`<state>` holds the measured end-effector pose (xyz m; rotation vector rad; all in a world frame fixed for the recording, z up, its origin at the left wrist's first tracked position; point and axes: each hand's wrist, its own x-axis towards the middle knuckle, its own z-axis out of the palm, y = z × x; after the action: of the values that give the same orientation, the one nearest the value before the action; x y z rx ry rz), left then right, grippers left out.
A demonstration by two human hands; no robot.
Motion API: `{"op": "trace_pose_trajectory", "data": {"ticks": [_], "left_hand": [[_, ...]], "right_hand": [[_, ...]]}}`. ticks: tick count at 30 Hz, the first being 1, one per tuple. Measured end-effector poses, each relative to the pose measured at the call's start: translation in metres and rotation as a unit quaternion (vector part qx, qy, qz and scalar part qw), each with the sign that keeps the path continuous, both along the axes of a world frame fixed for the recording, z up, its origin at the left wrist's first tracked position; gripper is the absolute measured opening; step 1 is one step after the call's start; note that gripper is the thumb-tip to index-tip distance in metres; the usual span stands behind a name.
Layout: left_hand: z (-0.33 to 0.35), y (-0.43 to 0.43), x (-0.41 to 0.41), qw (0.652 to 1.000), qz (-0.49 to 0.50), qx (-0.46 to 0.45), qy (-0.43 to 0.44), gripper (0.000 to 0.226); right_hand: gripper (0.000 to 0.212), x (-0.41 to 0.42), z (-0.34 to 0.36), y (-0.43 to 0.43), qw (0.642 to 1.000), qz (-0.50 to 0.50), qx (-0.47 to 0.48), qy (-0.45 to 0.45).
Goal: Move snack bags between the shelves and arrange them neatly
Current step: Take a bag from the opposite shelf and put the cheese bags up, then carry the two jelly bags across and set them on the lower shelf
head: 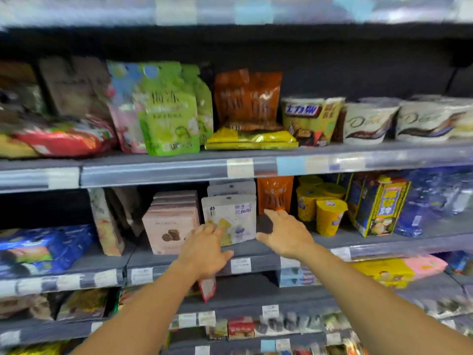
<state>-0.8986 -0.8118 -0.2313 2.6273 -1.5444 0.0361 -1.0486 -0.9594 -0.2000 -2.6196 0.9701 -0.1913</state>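
Snack bag [235, 216], pale grey with a hang-hole, is the one you are working on. It stands upright at the front of a short row on the middle shelf [245, 249], between the pink boxes [170, 226] and a dark gap.

Nearest you, a pink-red pouch [207, 290] shows just under your left wrist; I cannot tell whether you hold it or it sits on the shelf below. Your left hand [203, 248] lies with relaxed fingers against the bag's lower left corner, gripping nothing that I can see. Your right hand [285, 237] is spread wide and empty just beside the bag's right edge, in front of the gap.

The risk, as I judge it, is that a one-sided push from the left tips the bag into that gap or topples the row behind it. A wide sweep of your right hand could also knock the stacked yellow cups [329, 216] close by.

The bag's print is too blurred to read. Behind the gap is an orange bag [275, 193]. On the shelf above, a green pouch [169, 111] reads 梅冻, a tub [307, 119] reads 士力架, and the white tubs [368, 123] carry the Dove script.
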Motion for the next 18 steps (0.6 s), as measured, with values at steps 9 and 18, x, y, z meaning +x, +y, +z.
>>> {"op": "trace_pose_trajectory", "data": {"ticks": [9,18], "left_hand": [[0.132,0.070,-0.075,0.998,0.052,-0.028,-0.033,0.075],[0.224,0.147,-0.107,0.989,0.094,-0.094,-0.062,0.081]], "right_hand": [[0.084,-0.070,0.106,0.070,0.992,0.056,-0.108,-0.019],[0.085,-0.121,0.163,0.125,0.989,0.073,-0.120,-0.055]]}}
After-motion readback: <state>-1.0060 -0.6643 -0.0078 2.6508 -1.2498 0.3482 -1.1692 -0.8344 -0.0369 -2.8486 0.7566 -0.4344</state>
